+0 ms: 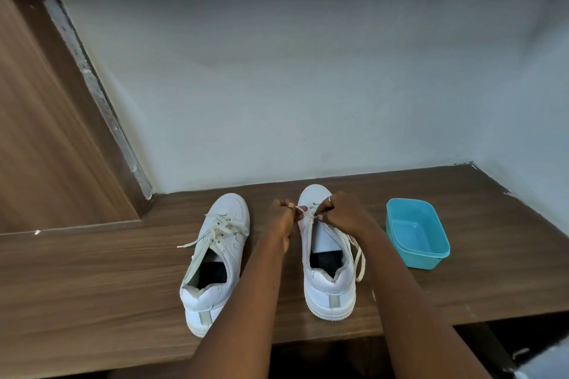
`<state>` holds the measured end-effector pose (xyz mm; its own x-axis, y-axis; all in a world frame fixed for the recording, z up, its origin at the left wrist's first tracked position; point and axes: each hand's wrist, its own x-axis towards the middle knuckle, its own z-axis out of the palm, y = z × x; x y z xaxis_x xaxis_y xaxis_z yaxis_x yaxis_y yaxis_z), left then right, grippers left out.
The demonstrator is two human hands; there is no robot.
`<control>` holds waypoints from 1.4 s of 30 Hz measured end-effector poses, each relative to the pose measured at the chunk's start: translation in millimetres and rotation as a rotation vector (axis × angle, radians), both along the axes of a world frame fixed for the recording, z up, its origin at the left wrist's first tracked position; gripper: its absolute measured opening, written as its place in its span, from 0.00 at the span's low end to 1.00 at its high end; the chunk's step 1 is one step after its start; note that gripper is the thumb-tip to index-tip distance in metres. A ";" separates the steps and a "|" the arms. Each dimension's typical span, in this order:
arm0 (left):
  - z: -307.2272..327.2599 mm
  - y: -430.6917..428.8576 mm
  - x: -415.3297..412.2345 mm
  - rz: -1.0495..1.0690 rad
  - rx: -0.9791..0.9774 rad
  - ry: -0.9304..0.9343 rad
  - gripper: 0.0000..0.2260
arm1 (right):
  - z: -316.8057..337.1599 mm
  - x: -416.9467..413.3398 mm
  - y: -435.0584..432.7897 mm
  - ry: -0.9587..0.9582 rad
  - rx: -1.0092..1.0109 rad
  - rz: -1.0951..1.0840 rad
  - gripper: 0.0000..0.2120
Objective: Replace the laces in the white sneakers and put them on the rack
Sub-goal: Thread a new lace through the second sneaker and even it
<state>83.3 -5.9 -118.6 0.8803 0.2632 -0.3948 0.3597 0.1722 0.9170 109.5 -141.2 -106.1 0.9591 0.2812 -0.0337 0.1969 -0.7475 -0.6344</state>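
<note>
Two white sneakers stand side by side on a wooden shelf [92, 271], toes toward the wall. The left sneaker [215, 255] is laced, with loose lace ends trailing to its left. The right sneaker [326, 258] has its tongue mostly bare, and its cream lace [358, 261] hangs down its right side. My left hand [281, 218] pinches a stretch of that lace just left of the shoe's toe end. My right hand [341, 211] pinches the lace over the front eyelets, with a ring on one finger.
A turquoise plastic tub [415, 234], nothing inside it, sits to the right of the right sneaker. A pale wall rises behind the shelf, a brown wooden panel [46, 132] stands at the left, and the shelf's front edge runs just below the heels.
</note>
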 end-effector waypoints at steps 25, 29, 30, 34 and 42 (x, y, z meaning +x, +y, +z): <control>20.5 50.3 -11.6 0.378 1.228 0.150 0.12 | 9.3 -0.9 -15.1 -0.047 -0.058 0.006 0.15; 23.8 63.2 -11.0 0.538 1.151 0.081 0.11 | 10.6 -1.2 -18.1 -0.061 -0.085 0.001 0.14; 26.1 62.9 -11.4 0.494 1.136 0.073 0.12 | 10.3 -1.0 -18.0 -0.062 -0.086 -0.003 0.14; 21.3 50.0 -4.3 0.128 1.205 0.037 0.13 | 10.0 -0.1 -16.5 -0.082 -0.073 -0.015 0.13; 5.8 11.0 -0.9 -0.514 1.230 0.017 0.13 | 12.5 -3.8 -14.8 -0.084 -0.067 0.007 0.16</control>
<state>82.4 5.1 -112.8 0.9836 0.0958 -0.1531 0.1471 -0.9167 0.3716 105.7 -156.0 -93.7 0.9573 0.2878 0.0279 0.2527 -0.7859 -0.5643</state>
